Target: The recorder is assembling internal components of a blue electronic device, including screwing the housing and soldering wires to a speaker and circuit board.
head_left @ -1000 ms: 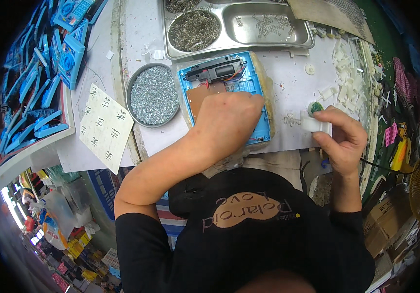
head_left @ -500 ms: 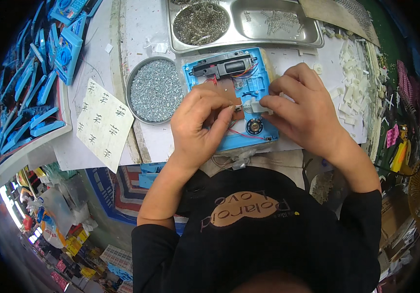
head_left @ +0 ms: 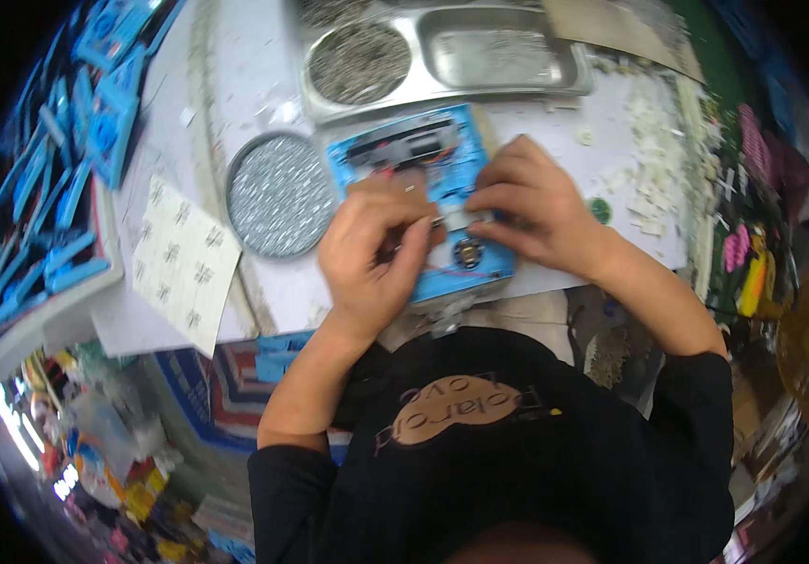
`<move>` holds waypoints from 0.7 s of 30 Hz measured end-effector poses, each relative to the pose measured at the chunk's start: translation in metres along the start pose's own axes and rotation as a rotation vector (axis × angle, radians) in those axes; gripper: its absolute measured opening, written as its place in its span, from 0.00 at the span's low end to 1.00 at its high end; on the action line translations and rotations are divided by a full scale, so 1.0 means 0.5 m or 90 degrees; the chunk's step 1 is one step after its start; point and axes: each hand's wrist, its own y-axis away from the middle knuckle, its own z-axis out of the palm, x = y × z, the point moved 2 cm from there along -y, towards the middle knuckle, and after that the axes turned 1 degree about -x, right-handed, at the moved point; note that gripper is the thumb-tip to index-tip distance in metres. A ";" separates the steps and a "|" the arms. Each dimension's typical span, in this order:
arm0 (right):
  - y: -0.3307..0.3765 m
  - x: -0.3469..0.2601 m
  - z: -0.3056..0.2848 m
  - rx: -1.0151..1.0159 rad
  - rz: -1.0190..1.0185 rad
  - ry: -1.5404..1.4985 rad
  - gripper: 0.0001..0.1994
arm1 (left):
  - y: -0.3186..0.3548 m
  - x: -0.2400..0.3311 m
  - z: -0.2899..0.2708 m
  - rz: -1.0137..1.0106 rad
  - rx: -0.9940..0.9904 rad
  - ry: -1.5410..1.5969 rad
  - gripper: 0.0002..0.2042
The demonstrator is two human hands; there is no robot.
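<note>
In front of me lies a blue plastic housing (head_left: pixel 494 268), its inner side up. It holds a black module (head_left: pixel 423 141), a brown circuit board (head_left: pixel 412 185), thin wires and a small round speaker (head_left: pixel 467 252). Over the board my left hand (head_left: pixel 367 254) has thumb and forefinger pinched together; whatever is between them is too small and blurred to name. My right hand (head_left: pixel 541 207) grips a small white plastic part (head_left: pixel 456 218) by its right side, just above the speaker. The part's far end comes close to my left fingertips.
A round tray of small screws (head_left: pixel 280 195) stands left of the housing. Behind is a metal tray (head_left: pixel 508 56) with springs. White plastic pieces (head_left: pixel 653 160) lie to the right, near a green disc (head_left: pixel 600 209). Blue housings (head_left: pixel 66 141) fill a bin at left, beside a marked paper sheet (head_left: pixel 188 258).
My right hand has moved left with the white part, closer to my left hand. The left hand keeps its pinch. The whole view has shifted and blurred, and the green disc now shows.
</note>
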 end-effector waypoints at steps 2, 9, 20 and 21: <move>-0.004 -0.004 -0.001 -0.031 0.007 0.043 0.13 | 0.012 -0.004 -0.002 -0.027 -0.017 -0.032 0.06; 0.022 -0.015 -0.048 0.046 0.080 0.096 0.13 | 0.009 0.013 0.000 -0.054 -0.051 -0.078 0.03; 0.124 0.290 -0.379 0.133 0.453 0.532 0.11 | 0.012 0.012 0.007 -0.055 -0.042 -0.068 0.04; 0.115 0.299 -0.368 0.117 0.463 0.532 0.11 | 0.012 0.011 0.007 -0.041 -0.034 -0.071 0.04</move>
